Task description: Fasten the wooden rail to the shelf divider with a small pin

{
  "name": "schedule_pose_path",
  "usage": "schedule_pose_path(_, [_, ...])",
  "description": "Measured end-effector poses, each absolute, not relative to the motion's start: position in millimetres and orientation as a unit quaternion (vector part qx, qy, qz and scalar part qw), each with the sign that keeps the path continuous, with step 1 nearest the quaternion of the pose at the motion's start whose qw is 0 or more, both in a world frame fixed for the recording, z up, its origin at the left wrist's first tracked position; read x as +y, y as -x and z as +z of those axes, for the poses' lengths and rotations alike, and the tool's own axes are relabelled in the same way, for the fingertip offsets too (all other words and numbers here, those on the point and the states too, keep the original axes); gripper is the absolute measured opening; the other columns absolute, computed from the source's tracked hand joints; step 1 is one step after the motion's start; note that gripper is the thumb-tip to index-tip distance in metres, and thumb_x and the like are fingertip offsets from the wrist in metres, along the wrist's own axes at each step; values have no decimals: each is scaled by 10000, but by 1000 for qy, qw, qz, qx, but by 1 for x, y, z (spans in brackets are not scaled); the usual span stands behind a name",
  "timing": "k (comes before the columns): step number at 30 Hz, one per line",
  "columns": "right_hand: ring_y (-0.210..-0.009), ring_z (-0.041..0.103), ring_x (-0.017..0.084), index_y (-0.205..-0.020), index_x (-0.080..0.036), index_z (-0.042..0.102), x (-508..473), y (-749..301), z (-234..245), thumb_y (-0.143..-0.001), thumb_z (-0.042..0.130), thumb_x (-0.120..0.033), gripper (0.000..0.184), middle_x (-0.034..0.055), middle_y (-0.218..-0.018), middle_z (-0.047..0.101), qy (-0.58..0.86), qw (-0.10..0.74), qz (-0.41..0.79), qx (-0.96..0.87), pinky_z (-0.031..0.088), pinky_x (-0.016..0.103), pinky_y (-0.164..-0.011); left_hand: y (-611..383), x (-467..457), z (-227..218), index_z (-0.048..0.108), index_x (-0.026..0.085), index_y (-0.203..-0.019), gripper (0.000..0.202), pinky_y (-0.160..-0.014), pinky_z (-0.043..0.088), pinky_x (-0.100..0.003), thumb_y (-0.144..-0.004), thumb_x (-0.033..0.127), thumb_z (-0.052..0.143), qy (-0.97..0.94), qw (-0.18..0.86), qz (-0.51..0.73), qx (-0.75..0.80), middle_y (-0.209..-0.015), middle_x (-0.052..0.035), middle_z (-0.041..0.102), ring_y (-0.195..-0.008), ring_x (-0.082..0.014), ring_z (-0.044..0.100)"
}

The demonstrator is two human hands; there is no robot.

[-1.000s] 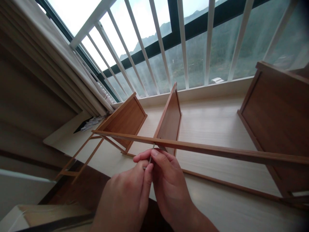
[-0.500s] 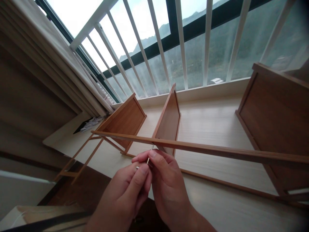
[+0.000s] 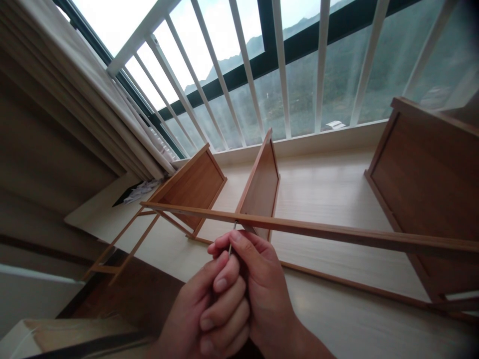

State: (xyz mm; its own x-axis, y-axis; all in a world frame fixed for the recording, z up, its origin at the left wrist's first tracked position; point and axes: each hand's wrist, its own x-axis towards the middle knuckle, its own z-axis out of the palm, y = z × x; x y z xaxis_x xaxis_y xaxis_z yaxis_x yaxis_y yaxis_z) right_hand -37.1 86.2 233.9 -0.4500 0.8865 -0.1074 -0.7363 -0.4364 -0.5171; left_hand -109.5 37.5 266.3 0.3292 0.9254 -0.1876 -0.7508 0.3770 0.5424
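Note:
A thin metal hex key (image 3: 235,226) stands with its tip at the underside of a long wooden rail (image 3: 322,230). My right hand (image 3: 264,284) pinches its shaft between thumb and fingers, just below the rail. Around the lower end my left hand (image 3: 215,304) is closed, its fingers curled toward me, so the key's bent end is hidden. Behind the tip, a wooden shelf panel (image 3: 259,192) meets the rail. Whatever the tip fits into is too small to make out.
More wooden panels stand at the left (image 3: 196,192) and right (image 3: 430,169) of the frame, which lies on a pale sill (image 3: 318,184). A white railing (image 3: 282,75) runs along the window behind. A curtain (image 3: 86,99) hangs at the left, with papers (image 3: 140,192) beneath it.
My left hand has turned over and its fingers now wrap the key's lower end, covering the bent arm seen before. My right hand stays at the shaft.

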Motion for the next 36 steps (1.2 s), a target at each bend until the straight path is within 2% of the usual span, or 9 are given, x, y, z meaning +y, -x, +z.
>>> schedule_pose_path(10, [-672, 594, 114, -768, -154, 723, 87, 38, 234, -860, 662, -430, 297, 41, -770, 710, 163, 492, 833, -194, 491, 255, -736, 112, 39, 267, 500, 199, -709, 312, -326, 124, -186, -1007, 258, 425, -119, 816, 538, 173, -385, 110, 189, -273, -53, 72])
schedule_pose_path(15, [-674, 600, 109, -757, -154, 719, 87, 37, 236, -861, 657, -430, 302, 34, -750, 706, 162, 490, 837, -186, 484, 233, -706, 105, 37, 275, 473, 196, -727, 305, -328, 142, -158, -1011, 286, 409, -148, 779, 558, 246, -396, 117, 187, -283, -48, 55])
schedule_pose_path(19, [-592, 560, 90, -744, -156, 714, 87, 36, 237, -858, 654, -436, 308, 4, -642, 658, 165, 478, 845, -174, 477, 216, -661, 98, 38, 275, 446, 203, -739, 310, -318, 184, -144, -1001, 367, 420, -203, 725, 557, 351, -391, 123, 219, -270, -43, 84])
schedule_pose_path(24, [-587, 566, 85, -733, -144, 728, 87, 36, 237, -861, 640, -442, 336, 20, -660, 672, 160, 473, 850, -169, 456, 193, -608, 105, 40, 266, 446, 203, -689, 422, -307, 145, -162, -973, 514, 424, -317, 590, 510, 539, -374, 92, 316, -264, -59, 198])
schedule_pose_path(26, [-614, 580, 95, -746, -140, 747, 87, 37, 237, -869, 628, -437, 343, 39, -695, 693, 146, 476, 852, -163, 462, 197, -616, 111, 41, 268, 482, 197, -647, 449, -331, 189, -184, -944, 534, 483, -406, 485, 459, 624, -384, 61, 379, -296, -79, 285])
schedule_pose_path(28, [-691, 606, 111, -745, -142, 757, 88, 38, 237, -871, 629, -405, 318, 61, -772, 724, 124, 488, 850, -153, 482, 207, -679, 115, 42, 275, 534, 188, -604, 404, -402, 241, -203, -905, 451, 588, -503, 320, 402, 695, -433, 23, 460, -374, -100, 384])
schedule_pose_path(31, [-778, 617, 125, -746, -147, 761, 88, 39, 238, -874, 630, -367, 286, 74, -874, 747, 100, 493, 853, -139, 488, 221, -747, 116, 43, 292, 586, 196, -562, 304, -488, 222, -241, -830, 306, 680, -589, 118, 306, 739, -502, -12, 531, -465, -131, 442])
schedule_pose_path(33, [-757, 605, 122, -773, -148, 767, 88, 38, 238, -881, 623, -375, 290, 74, -892, 748, 92, 483, 860, -135, 481, 222, -717, 115, 44, 302, 594, 203, -550, 281, -509, 191, -262, -801, 277, 699, -607, 70, 258, 748, -507, -18, 542, -469, -142, 436])
schedule_pose_path(36, [-716, 581, 115, -799, -147, 770, 87, 38, 239, -888, 617, -384, 296, 65, -853, 735, 86, 478, 864, -132, 463, 220, -677, 116, 44, 309, 599, 202, -548, 278, -518, 185, -271, -794, 279, 701, -620, 66, 233, 747, -512, -25, 560, -472, -147, 446])
